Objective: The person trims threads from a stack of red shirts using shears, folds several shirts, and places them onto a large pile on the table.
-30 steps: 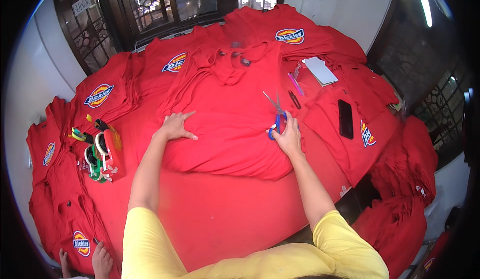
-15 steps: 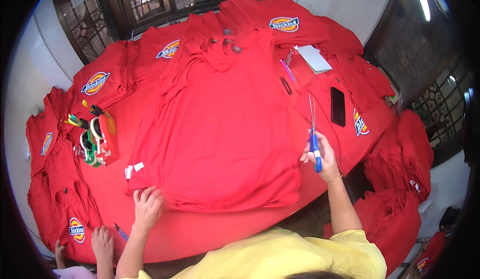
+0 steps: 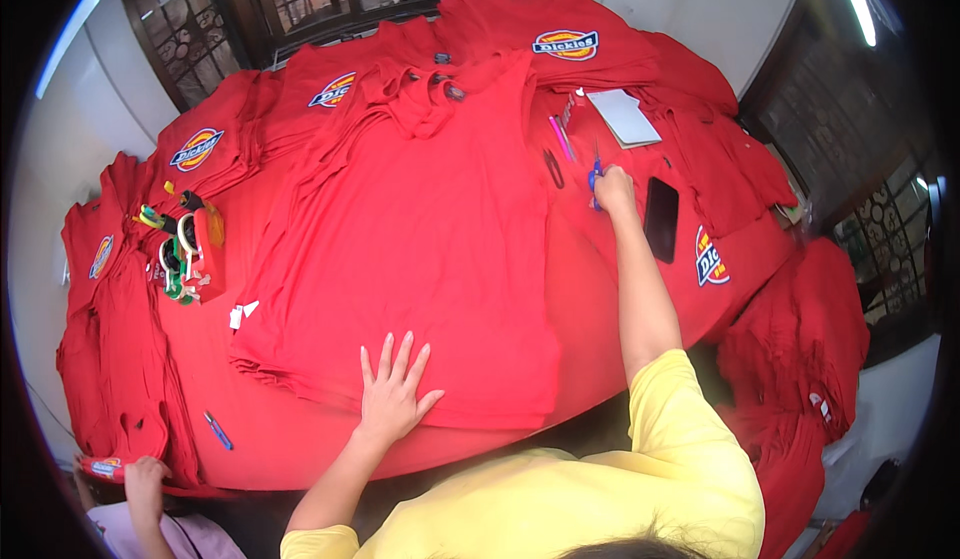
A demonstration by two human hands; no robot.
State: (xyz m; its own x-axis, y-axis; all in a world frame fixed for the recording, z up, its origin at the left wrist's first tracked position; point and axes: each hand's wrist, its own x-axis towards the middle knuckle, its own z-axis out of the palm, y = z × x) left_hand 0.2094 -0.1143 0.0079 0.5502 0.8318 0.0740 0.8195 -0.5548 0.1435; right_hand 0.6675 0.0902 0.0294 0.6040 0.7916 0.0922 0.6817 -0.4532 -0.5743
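My left hand [image 3: 393,401] lies flat, fingers spread, on the lower edge of a stack of sleeveless red shirts [image 3: 430,239] in the middle of the table. Reaching forward, my right hand [image 3: 615,191] is closed around the blue handles of a pair of scissors [image 3: 597,174], with the blades toward the back. The scissors are low over the red cloth right of the stack; I cannot tell if they touch it. Dark thread snips [image 3: 553,169] and pink and purple pens [image 3: 561,137] are close by. Right of my wrist is a black phone [image 3: 661,221]. White tags [image 3: 243,313] show at the stack's left corner.
Folded red shirts with a logo patch [image 3: 566,46] line the table's back and sides. A red tape dispenser [image 3: 205,259] stands at left, a blue cutter [image 3: 217,431] nearer. A white notepad [image 3: 625,119] lies at back right. A co-worker's hands [image 3: 147,479] hold a red shirt at lower left.
My right hand has moved forward and lowered the scissors toward the cloth. My left hand has shifted right and flattened on the stack. The co-worker's hands now lift a shirt's edge.
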